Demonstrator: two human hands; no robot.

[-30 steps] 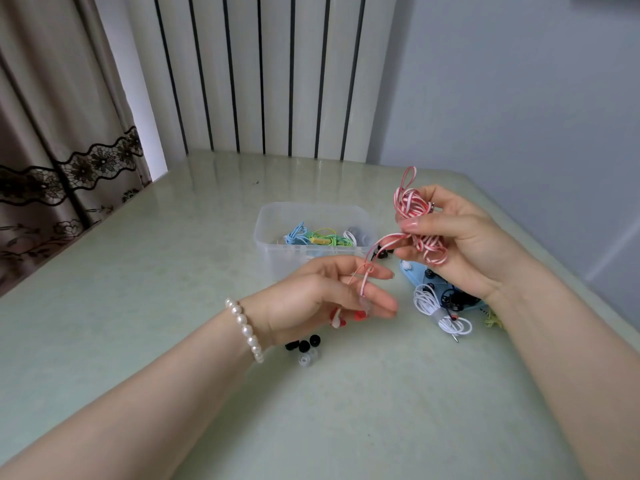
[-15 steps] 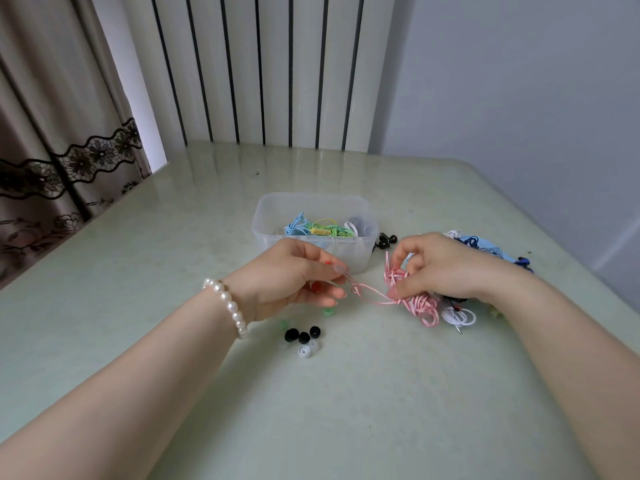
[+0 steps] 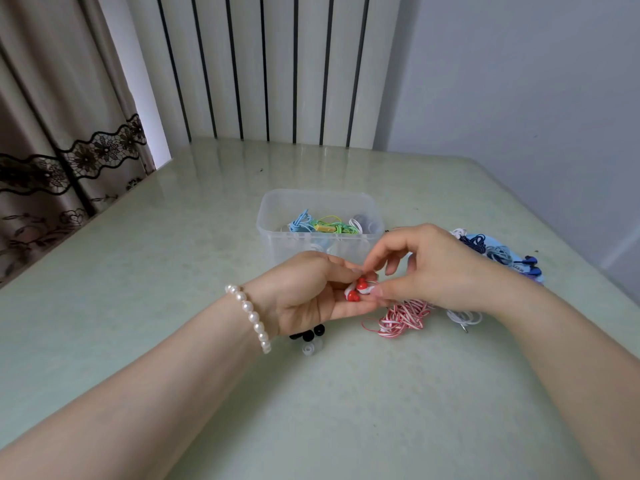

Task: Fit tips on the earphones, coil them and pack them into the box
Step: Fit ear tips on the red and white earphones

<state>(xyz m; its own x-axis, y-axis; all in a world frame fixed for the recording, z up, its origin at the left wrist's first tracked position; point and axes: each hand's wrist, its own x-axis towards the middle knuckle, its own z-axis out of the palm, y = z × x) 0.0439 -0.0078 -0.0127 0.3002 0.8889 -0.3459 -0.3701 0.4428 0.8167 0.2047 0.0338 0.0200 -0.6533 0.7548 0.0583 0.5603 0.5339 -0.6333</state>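
Note:
My left hand [image 3: 311,289] cups two red-and-white earbuds [image 3: 358,289] in its curled fingers. My right hand [image 3: 429,268] meets it from the right and pinches the upper earbud between thumb and forefinger. Their red-and-white striped cable [image 3: 401,317] lies in a loose heap on the table under my right hand. The clear plastic box [image 3: 277,216] stands just behind my hands, with blue, green and yellow coiled earphones [image 3: 322,226] inside. Loose black and clear ear tips [image 3: 311,336] lie below my left hand.
A white earphone coil [image 3: 464,318] lies by my right wrist. A pile of dark blue and grey earphones [image 3: 498,252] sits on a light blue sheet at the right. The pale green table [image 3: 173,271] meets a striped wall panel behind and a curtain at the left.
My right hand lowered the striped cable bundle from the air onto the table and let it go. Both hands have come together on the earbuds.

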